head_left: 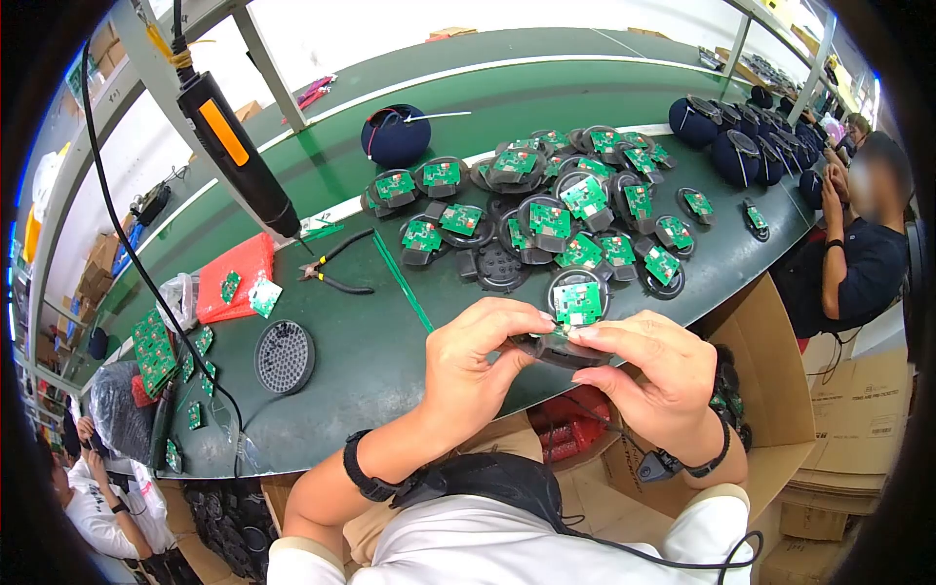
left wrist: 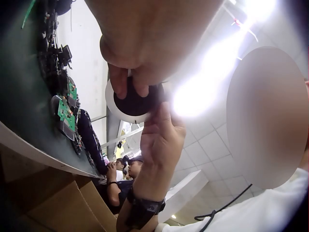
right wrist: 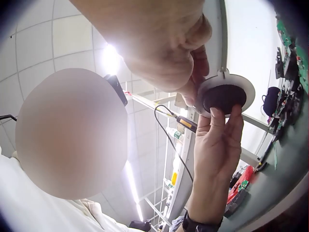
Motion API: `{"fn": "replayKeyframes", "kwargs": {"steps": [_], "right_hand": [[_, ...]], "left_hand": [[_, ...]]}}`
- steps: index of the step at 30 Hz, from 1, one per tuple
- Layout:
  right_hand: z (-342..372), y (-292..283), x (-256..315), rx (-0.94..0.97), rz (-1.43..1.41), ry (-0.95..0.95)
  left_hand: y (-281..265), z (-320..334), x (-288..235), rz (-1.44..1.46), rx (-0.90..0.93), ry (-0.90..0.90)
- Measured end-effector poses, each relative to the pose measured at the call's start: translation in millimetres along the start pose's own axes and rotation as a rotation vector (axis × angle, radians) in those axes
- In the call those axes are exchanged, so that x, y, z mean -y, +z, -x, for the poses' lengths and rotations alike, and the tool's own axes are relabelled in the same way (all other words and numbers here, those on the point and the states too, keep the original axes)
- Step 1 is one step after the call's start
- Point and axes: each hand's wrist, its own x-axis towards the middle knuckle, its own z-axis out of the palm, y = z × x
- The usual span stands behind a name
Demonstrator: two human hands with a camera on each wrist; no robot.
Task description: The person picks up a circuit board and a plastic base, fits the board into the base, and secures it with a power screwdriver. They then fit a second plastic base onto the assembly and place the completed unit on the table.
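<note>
Both hands hold a round black disc-shaped housing [head_left: 561, 353] up in front of the body, near the bench's front edge. The left hand [head_left: 473, 351] grips its left side, with the thumb low and the fingertips over the top. From the other side the right hand [head_left: 651, 366] pinches it between thumb and fingers. Fingertips of both hands meet at a small part on its upper face, mostly covered by them. Seen from below in the right wrist view, the housing's underside has a dark round centre [right wrist: 224, 98] and a pale rim [right wrist: 248, 89].
A heap of similar black housings with green circuit boards [head_left: 551, 220] lies beyond the hands. Cutting pliers [head_left: 341, 265], a perforated round cover [head_left: 285, 357] and a red bag [head_left: 237, 281] lie leftward. An electric screwdriver [head_left: 239, 151] hangs at left. A cardboard box [head_left: 770, 361] stands at right.
</note>
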Motion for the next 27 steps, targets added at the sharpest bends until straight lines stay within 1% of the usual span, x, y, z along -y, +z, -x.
{"fn": "replayKeyframes", "kwargs": {"steps": [13,15,16,18,19,22,24,27], "right_hand": [[-1,6,5,0.010,0.012,-0.006],[-1,8,4,0.011,0.020,-0.029],[-1,10,2,0.010,0.030,-0.048],[1,11,1,0.017,-0.006,-0.028],[3,12,1,0.018,-0.034,0.000],[2,17,2,0.020,-0.038,-0.020],[2,19,3,0.019,-0.035,-0.018],[2,20,3,0.022,-0.036,-0.020]], "left_hand": [[-7,1,4,0.032,-0.004,0.022],[-9,3,3,0.020,-0.072,0.081],[-11,4,3,0.015,-0.081,0.082],[-15,7,0,0.094,-0.036,0.022],[-16,9,1,0.093,-0.042,0.017],[-19,12,1,0.102,-0.029,0.016],[-21,13,-1,0.121,-0.029,-0.019],[-23,12,0,0.052,-0.025,0.018]]}}
